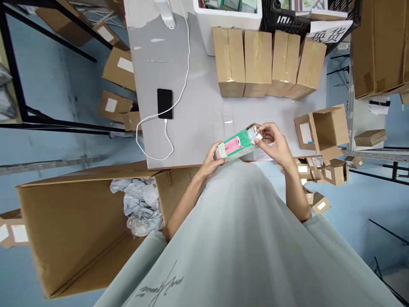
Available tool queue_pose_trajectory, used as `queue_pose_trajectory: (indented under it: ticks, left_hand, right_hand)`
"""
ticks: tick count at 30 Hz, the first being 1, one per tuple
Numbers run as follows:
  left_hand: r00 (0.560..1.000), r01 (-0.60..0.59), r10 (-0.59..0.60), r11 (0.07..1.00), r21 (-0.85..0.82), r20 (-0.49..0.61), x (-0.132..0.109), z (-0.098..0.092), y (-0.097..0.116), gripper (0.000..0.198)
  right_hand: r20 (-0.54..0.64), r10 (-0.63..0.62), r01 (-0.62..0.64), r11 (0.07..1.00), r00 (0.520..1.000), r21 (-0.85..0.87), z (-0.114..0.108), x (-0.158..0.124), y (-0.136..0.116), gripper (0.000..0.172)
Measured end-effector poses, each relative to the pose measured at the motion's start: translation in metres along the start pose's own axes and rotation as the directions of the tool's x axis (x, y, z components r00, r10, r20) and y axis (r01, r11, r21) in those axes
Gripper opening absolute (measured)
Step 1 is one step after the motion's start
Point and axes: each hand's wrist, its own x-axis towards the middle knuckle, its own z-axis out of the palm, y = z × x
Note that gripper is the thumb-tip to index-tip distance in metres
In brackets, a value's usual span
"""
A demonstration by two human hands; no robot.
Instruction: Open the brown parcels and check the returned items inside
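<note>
A slim green product box (pixel 235 144) with a pink item printed on it lies tilted over the table's near edge, close to my body. My left hand (pixel 211 160) is wrapped around its lower left end. At the opposite end, which is open, a whitish rounded item (pixel 254 133) shows in the mouth of the box. My right hand (pixel 271 140) pinches at this item with thumb and fingers. How far the item reaches inside the box is hidden.
Several taped brown cartons (pixel 228 59) stand at the table's back, before a white bin (pixel 204 25) and a black crate (pixel 284 19). An opened small carton (pixel 322 128) is at right. A phone (pixel 165 103) with a white cable lies left. Below stands a large carton (pixel 79 230) holding crumpled packing (pixel 142 204).
</note>
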Motion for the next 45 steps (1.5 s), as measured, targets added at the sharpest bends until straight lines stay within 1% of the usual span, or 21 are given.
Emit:
queue_pose_trajectory:
  ticks: [3, 5, 8, 11, 13, 14, 15, 18, 21, 22, 24, 26, 27, 28, 29, 31, 33, 36, 38, 42, 45]
  left_hand:
    - [0.999, 0.048, -0.049, 0.998, -0.045, -0.014, -0.004, -0.001, 0.011, 0.089]
    - [0.998, 0.043, -0.045, 0.998, -0.050, -0.032, -0.005, -0.002, 0.017, 0.088]
    - [0.997, 0.043, -0.045, 0.998, -0.043, -0.055, -0.005, -0.004, 0.023, 0.086]
    - [0.996, 0.061, -0.063, 0.997, -0.039, -0.062, -0.005, -0.010, 0.029, 0.085]
    - [0.996, 0.077, -0.079, 0.996, -0.042, -0.041, -0.005, -0.013, 0.033, 0.086]
    - [0.996, 0.084, -0.086, 0.995, -0.046, -0.029, -0.005, -0.014, 0.035, 0.087]
    - [0.996, 0.090, -0.092, 0.994, -0.053, -0.020, -0.004, -0.014, 0.037, 0.087]
    - [0.995, 0.097, -0.100, 0.992, -0.086, -0.025, -0.002, -0.013, 0.040, 0.089]
    - [0.995, 0.089, -0.093, 0.991, -0.099, -0.040, -0.001, -0.011, 0.042, 0.088]
    - [0.995, 0.084, -0.088, 0.992, -0.096, -0.042, 0.000, -0.011, 0.042, 0.088]
    - [0.996, 0.076, -0.079, 0.994, -0.081, -0.037, 0.000, -0.011, 0.042, 0.086]
    - [0.997, 0.070, -0.072, 0.996, -0.061, -0.030, 0.000, -0.013, 0.044, 0.086]
    - [0.998, 0.063, -0.064, 0.997, -0.049, -0.028, 0.001, -0.014, 0.044, 0.087]
    - [0.998, 0.054, -0.055, 0.998, -0.036, -0.030, 0.001, -0.014, 0.045, 0.087]
    - [0.998, 0.044, -0.045, 0.999, -0.021, -0.032, 0.002, -0.015, 0.046, 0.086]
    - [0.999, 0.030, -0.030, 0.999, 0.019, -0.038, 0.004, -0.016, 0.048, 0.085]
    - [0.999, 0.026, -0.023, 0.998, 0.061, -0.042, 0.005, -0.015, 0.049, 0.083]
    - [0.999, 0.014, -0.009, 0.995, 0.102, -0.047, 0.005, -0.013, 0.050, 0.081]
    - [0.999, 0.003, 0.003, 0.993, 0.121, -0.047, 0.005, -0.012, 0.052, 0.080]
    - [0.998, -0.025, 0.033, 0.988, 0.151, -0.048, 0.004, -0.009, 0.053, 0.082]
    - [0.997, -0.037, 0.046, 0.987, 0.157, -0.055, 0.003, -0.006, 0.054, 0.082]
  right_hand:
    - [0.007, 0.025, -0.025, 0.999, 1.000, -0.020, 0.004, 0.000, -0.009, 0.033]
    - [0.022, 0.016, -0.015, 0.998, 1.000, -0.057, 0.007, -0.001, -0.014, 0.031]
    - [0.079, -0.043, 0.054, 0.988, 0.996, -0.143, 0.005, -0.005, -0.019, 0.037]
    - [0.058, -0.078, 0.089, 0.969, 0.995, -0.231, -0.005, -0.010, -0.019, 0.050]
    - [0.047, -0.081, 0.090, 0.963, 0.996, -0.253, -0.011, -0.011, -0.018, 0.058]
    - [0.061, -0.078, 0.091, 0.965, 0.995, -0.247, -0.012, -0.011, -0.018, 0.058]
    - [0.079, -0.075, 0.092, 0.968, 0.994, -0.233, -0.012, -0.011, -0.017, 0.055]
    - [0.111, -0.101, 0.122, 0.971, 0.989, -0.204, -0.005, -0.008, -0.017, 0.038]
    - [0.105, -0.170, 0.191, 0.952, 0.980, -0.239, 0.002, -0.006, -0.017, 0.033]
    - [0.068, -0.181, 0.193, 0.946, 0.981, -0.260, 0.003, -0.006, -0.016, 0.033]
    - [-0.095, -0.159, 0.126, 0.950, 0.983, -0.287, 0.001, -0.007, -0.011, 0.037]
    - [-0.287, -0.068, 0.000, 0.972, 0.956, -0.233, -0.004, -0.007, -0.003, 0.049]
    - [-0.345, 0.001, -0.062, 0.984, 0.939, -0.165, -0.007, -0.008, 0.001, 0.055]
    - [-0.364, 0.076, -0.113, 0.990, 0.928, -0.082, -0.010, -0.008, 0.005, 0.060]
    - [-0.350, 0.146, -0.155, 0.988, 0.925, 0.002, -0.011, -0.008, 0.008, 0.062]
    - [-0.280, 0.238, -0.211, 0.970, 0.930, 0.122, -0.012, -0.008, 0.011, 0.058]
    - [-0.213, 0.257, -0.227, 0.961, 0.943, 0.158, -0.009, -0.008, 0.010, 0.052]
    - [-0.122, 0.213, -0.194, 0.969, 0.969, 0.151, 0.001, -0.006, 0.008, 0.050]
    - [-0.083, 0.190, -0.176, 0.972, 0.978, 0.153, 0.008, -0.005, 0.010, 0.050]
    - [-0.081, 0.171, -0.160, 0.978, 0.982, 0.133, 0.017, -0.006, 0.013, 0.047]
    - [-0.091, 0.097, -0.091, 0.994, 0.991, 0.061, 0.019, -0.007, 0.010, 0.047]
